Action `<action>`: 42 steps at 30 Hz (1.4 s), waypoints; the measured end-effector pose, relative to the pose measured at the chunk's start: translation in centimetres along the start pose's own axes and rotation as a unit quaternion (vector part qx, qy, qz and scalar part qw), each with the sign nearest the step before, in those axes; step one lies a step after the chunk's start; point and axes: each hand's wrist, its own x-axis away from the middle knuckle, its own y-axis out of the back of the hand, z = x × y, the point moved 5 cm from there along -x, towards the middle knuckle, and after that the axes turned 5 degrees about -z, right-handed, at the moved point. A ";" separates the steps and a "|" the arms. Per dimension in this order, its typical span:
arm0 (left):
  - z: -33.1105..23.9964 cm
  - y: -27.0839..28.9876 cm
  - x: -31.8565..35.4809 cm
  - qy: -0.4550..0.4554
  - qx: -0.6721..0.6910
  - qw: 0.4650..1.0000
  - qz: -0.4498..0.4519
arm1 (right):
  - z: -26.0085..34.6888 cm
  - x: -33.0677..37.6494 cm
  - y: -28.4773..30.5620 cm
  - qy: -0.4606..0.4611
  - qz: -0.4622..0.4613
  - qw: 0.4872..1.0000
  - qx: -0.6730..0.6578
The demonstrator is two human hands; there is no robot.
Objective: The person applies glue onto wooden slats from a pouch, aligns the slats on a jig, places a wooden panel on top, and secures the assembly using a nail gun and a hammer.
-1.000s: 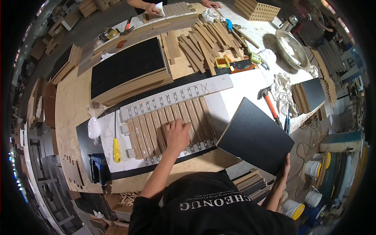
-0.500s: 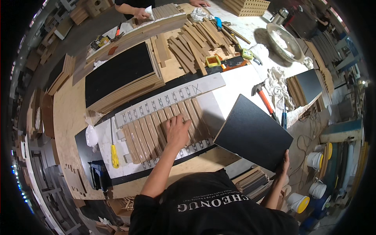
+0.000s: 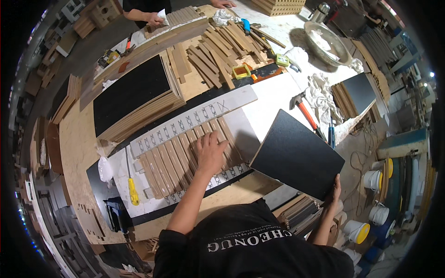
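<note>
A row of brown wooden strips [image 3: 163, 167] lies side by side on a white board, with pale, glossy lines along several of them. My left hand [image 3: 211, 155] rests on the right part of this row, fingers bent and somewhat apart, tips touching the strips; what lies under the palm is hidden. In my right hand [image 3: 333, 191] is a black panel [image 3: 299, 155], gripped at its lower right edge and tilted above the table's front edge. Beyond the strips lies a white marked strip [image 3: 194, 121] with drawn crosses.
A stack of black panels [image 3: 134, 95] stands at the far left, with loose wooden strips [image 3: 215, 58] behind. A yellow-handled screwdriver [image 3: 133, 192] lies left, a red-handled hammer [image 3: 306, 113] right, near a metal basin [image 3: 345, 58]. Across the table a co-worker's hand [image 3: 155, 18] holds a white bag.
The view has shifted slightly, so the table appears a little farther left. Both hands keep nearly the same positions; the black panel stays in my right hand, only slightly moved.
</note>
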 end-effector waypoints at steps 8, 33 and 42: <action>-4.9 -0.3 0.6 -0.046 0.071 0.994 0.072 | 0.2 0.3 -0.9 0.000 0.036 0.999 -0.030; 1.6 4.2 11.2 0.149 -0.106 0.983 -0.012 | -0.4 0.0 -7.8 0.037 0.066 0.995 0.065; 0.7 3.7 8.3 -0.015 -0.277 0.949 -0.150 | 0.6 1.6 -6.9 0.018 0.137 0.989 -0.046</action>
